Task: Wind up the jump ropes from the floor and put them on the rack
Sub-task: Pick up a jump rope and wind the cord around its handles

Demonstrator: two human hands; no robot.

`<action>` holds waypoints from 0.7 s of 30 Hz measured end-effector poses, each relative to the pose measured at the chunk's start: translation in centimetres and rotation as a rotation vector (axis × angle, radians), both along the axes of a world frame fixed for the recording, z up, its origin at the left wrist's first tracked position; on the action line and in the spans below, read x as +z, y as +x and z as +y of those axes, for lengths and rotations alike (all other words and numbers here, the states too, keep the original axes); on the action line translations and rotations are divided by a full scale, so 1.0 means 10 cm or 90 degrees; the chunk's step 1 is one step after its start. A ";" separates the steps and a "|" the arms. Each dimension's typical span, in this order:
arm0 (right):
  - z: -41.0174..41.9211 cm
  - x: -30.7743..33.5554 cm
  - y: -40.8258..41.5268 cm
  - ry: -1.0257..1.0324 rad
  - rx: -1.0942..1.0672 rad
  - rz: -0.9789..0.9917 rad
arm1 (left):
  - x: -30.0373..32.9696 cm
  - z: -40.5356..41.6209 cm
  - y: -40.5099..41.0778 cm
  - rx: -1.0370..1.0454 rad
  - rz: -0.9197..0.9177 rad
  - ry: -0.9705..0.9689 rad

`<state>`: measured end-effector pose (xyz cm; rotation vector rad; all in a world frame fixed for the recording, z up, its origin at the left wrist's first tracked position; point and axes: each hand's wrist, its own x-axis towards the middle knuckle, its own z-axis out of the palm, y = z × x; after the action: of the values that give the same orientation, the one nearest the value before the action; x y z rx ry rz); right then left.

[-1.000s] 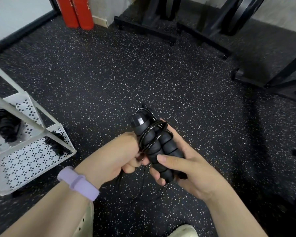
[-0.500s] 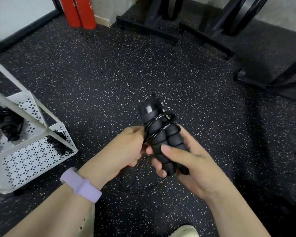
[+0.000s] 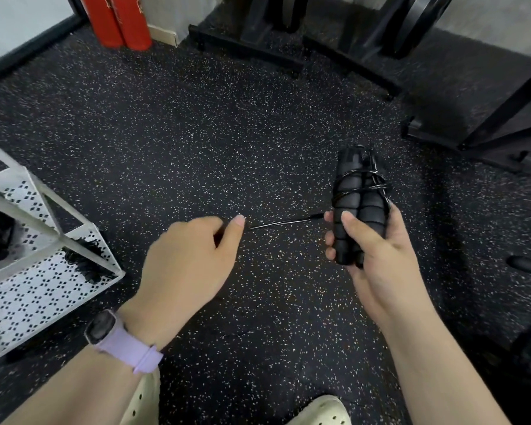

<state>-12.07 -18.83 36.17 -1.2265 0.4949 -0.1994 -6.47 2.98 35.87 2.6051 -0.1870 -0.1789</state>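
Above the black speckled rubber floor (image 3: 196, 148): right hand (image 3: 377, 256) wrapped around two black ribbed foam jump-rope handles (image 3: 357, 210), thin black cord (image 3: 362, 182) wound round them. Left hand (image 3: 187, 265) curled, pinching the cord's taut free end (image 3: 282, 223). At left, white perforated metal rack (image 3: 37, 289) holding wound black ropes (image 3: 85, 262). No legible writing anywhere.

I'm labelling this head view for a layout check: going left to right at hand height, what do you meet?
White perforated metal rack → left hand → taut black rope strand → right hand gripping the paired black foam jump-rope handles.
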 end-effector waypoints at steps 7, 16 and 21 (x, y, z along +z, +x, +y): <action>0.02 -0.12 0.00 -0.241 -0.001 0.136 | 0.00 0.05 0.05 -0.013 -0.181 -0.057; 0.28 -0.14 -0.09 -0.529 0.366 0.241 | 0.00 0.09 0.08 -0.156 -0.313 -0.053; 0.40 -0.19 -0.10 -0.579 0.522 0.260 | -0.04 0.14 0.10 -0.241 -0.212 -0.049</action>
<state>-13.09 -14.84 34.22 -2.2810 0.1946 0.6065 -5.50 4.43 35.46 2.4826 -0.7897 0.1318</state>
